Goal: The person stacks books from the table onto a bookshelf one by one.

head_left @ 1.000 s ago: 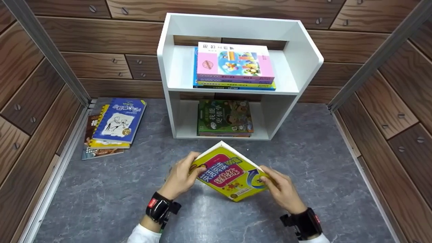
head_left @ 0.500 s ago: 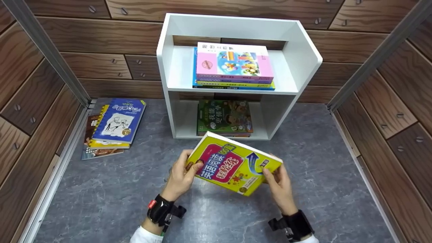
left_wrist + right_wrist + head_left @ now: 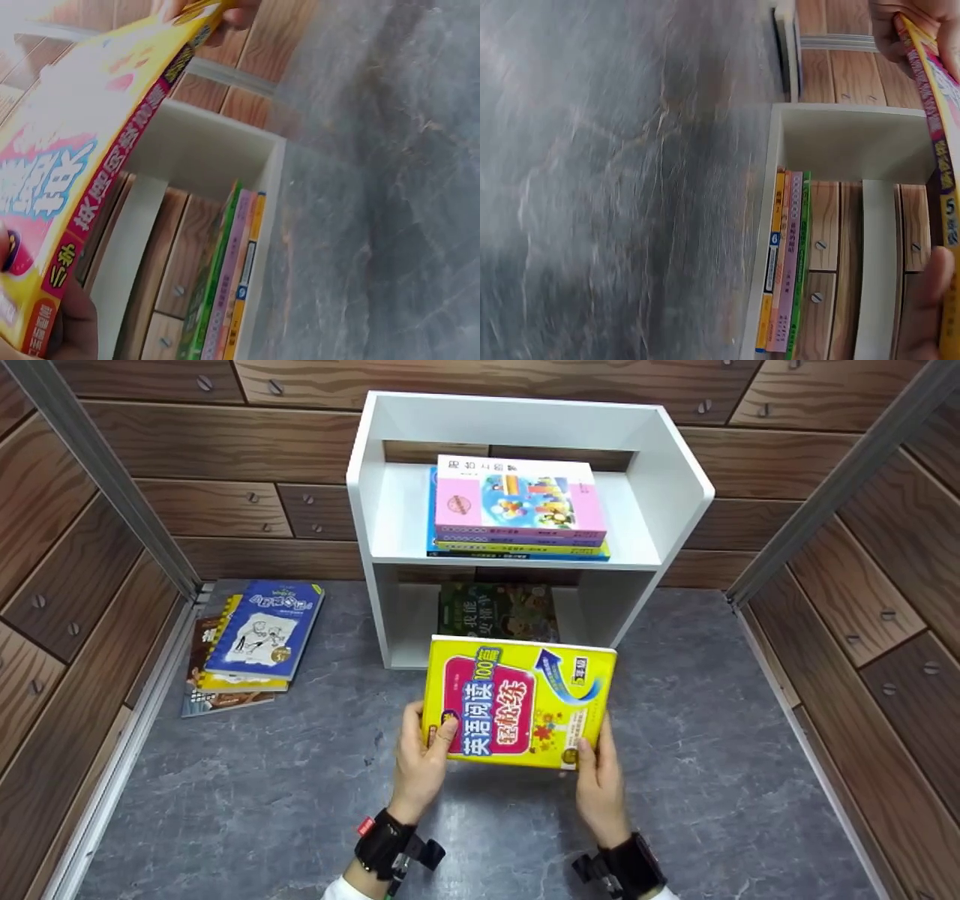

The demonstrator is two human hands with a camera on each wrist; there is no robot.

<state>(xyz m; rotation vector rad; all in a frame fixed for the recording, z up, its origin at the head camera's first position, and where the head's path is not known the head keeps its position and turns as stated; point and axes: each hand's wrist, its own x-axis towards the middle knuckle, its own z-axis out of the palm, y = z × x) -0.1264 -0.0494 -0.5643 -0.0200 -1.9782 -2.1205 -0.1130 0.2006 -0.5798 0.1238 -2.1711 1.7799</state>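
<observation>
A yellow book (image 3: pixel 555 720) with a pink panel on its cover is held level between both hands, in front of the shelf's lower compartment. My left hand (image 3: pixel 421 765) grips its left edge, thumb on the cover and fingers beneath. At the lower right corner my right hand (image 3: pixel 600 787) pinches it the same way. The book's pink spine (image 3: pixel 120 142) shows in the left wrist view, and the book (image 3: pixel 941 150) is at the right edge of the right wrist view. Behind it, a green-covered book (image 3: pixel 495 611) lies on top of a pile, its front part hidden by the yellow book.
The white two-tier shelf (image 3: pixel 362 510) stands against the wood-patterned wall. Its upper tier bears a stack of books topped by a pink one (image 3: pixel 517 499). On the grey floor (image 3: pixel 300 810) at left lies a pile with a blue book (image 3: pixel 262 630) on top.
Both hands have turned the yellow book from a slant to nearly straight and moved it up toward the shelf, so it now overlaps the lower compartment. The right hand has shifted its grip along the edge.
</observation>
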